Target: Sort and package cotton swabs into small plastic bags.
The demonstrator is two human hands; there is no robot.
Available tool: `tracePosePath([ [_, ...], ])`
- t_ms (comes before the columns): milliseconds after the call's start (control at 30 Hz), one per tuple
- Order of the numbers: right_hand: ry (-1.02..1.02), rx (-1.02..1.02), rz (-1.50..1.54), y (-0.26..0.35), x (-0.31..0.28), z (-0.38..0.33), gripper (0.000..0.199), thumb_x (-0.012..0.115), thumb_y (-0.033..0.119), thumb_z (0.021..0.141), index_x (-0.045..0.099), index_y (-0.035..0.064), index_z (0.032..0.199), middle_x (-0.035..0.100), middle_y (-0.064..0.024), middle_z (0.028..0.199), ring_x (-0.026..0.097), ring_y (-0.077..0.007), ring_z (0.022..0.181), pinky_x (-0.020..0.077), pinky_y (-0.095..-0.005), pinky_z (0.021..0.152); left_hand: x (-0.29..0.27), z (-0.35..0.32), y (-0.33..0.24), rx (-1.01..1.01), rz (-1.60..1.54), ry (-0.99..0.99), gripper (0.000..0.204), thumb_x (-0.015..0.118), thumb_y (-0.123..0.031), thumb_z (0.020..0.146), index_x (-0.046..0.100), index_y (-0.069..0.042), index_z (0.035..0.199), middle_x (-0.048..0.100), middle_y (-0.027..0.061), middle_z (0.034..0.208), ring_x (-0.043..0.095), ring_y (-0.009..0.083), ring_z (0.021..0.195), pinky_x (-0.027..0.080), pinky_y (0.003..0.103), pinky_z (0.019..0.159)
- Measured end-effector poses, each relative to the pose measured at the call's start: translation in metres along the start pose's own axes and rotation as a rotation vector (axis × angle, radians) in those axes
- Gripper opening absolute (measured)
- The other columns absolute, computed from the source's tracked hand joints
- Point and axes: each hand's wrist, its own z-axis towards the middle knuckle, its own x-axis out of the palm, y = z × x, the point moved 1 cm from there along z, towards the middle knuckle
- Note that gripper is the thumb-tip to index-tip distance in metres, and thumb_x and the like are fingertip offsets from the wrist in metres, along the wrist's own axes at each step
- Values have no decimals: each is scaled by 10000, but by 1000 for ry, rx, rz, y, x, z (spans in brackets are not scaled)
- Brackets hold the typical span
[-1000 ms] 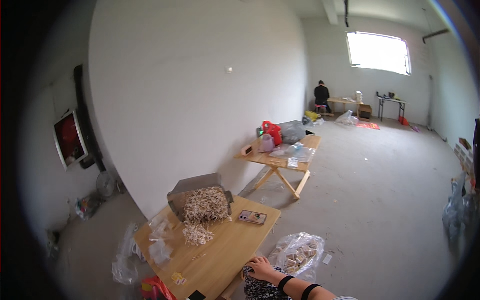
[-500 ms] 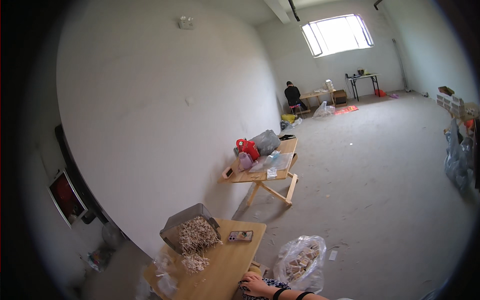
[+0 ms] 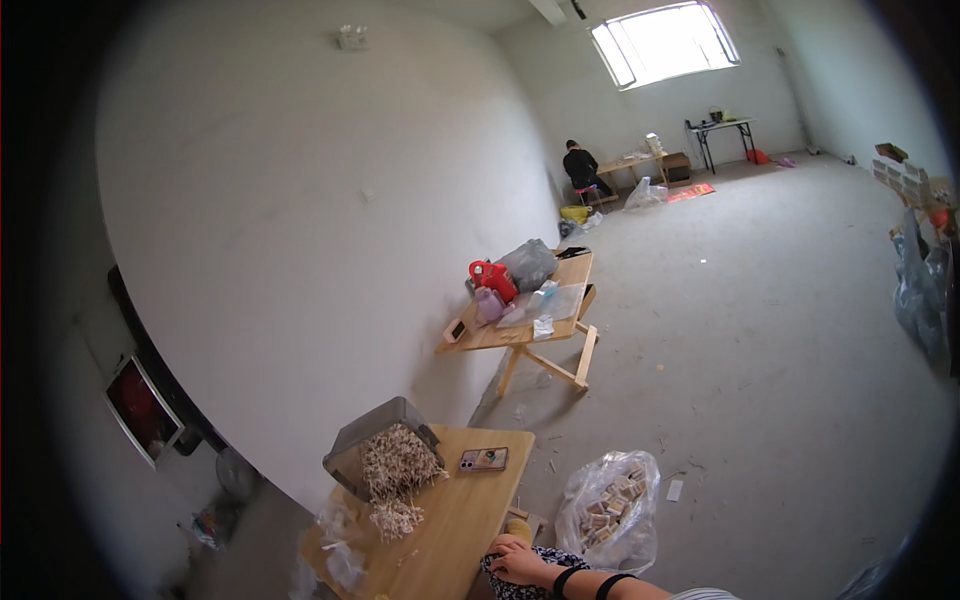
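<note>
My right hand [image 3: 515,561] comes in from the lower right, with two black bands on its forearm. It lies on dark cloth with a white pattern [image 3: 530,588], beside the edge of a wooden table [image 3: 455,540]. Its fingers look laid out along the cloth, and I see nothing held in them. My left hand is out of sight. On the table a grey plastic bin [image 3: 352,440] lies tipped on its side, and a heap of small pale pieces [image 3: 402,465] spills from its mouth. A phone in a patterned case [image 3: 484,459] rests near the far right corner.
A clear plastic bag of small light-coloured blocks [image 3: 610,510] sits on the floor right of the table. Crumpled clear plastic [image 3: 342,550] is at its left edge. Farther off, a folding wooden table [image 3: 490,336] carries bags and a red container [image 3: 492,278]. A seated person [image 3: 580,166] is at the back.
The whole view has tilted down slightly, so the room sits higher in the picture. My right hand stays on the patterned cloth, and the things on the table look unmoved.
</note>
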Motion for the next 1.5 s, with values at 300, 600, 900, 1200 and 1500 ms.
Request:
tracePosePath([
  [300,67,37,-32,1,-8,3,228,624,352,889,776,272,1040,538,-13,1393,420,-234,1358,269,-458,1148,15,-20,33,-188,-15,-59,371,702,-408,866,697,-86,1051,720,130,1009,665,305,961,501,420,873],
  [600,114,-24,264,-8,-21,35,201,640,280,912,770,196,1040,681,-89,1181,629,-308,1105,488,-401,964,33,29,17,-12,-141,-262,494,676,-509,892,680,-64,1107,709,162,1055,666,308,995,493,437,885],
  [900,143,336,930,40,30,94,289,572,188,1022,647,-16,1211,690,-41,1127,620,-136,1058,456,-264,932,72,73,48,-126,-568,-684,450,749,-269,870,563,-15,1191,559,192,1187,550,290,1092,462,389,924],
  [1200,616,355,793,163,164,78,337,544,134,969,628,-15,1259,679,-123,1215,625,-218,1147,464,-310,982,104,48,130,-588,-540,-843,736,803,-361,809,429,42,1300,512,255,1288,511,380,1216,417,485,1029],
  [1500,675,524,600,184,216,79,411,509,107,936,593,-15,1320,659,-173,1245,608,-264,1173,443,-331,1008,95,48,77,-605,-1411,-428,421,733,-192,911,539,-13,1238,658,93,1101,685,195,902,589,288,706],
])
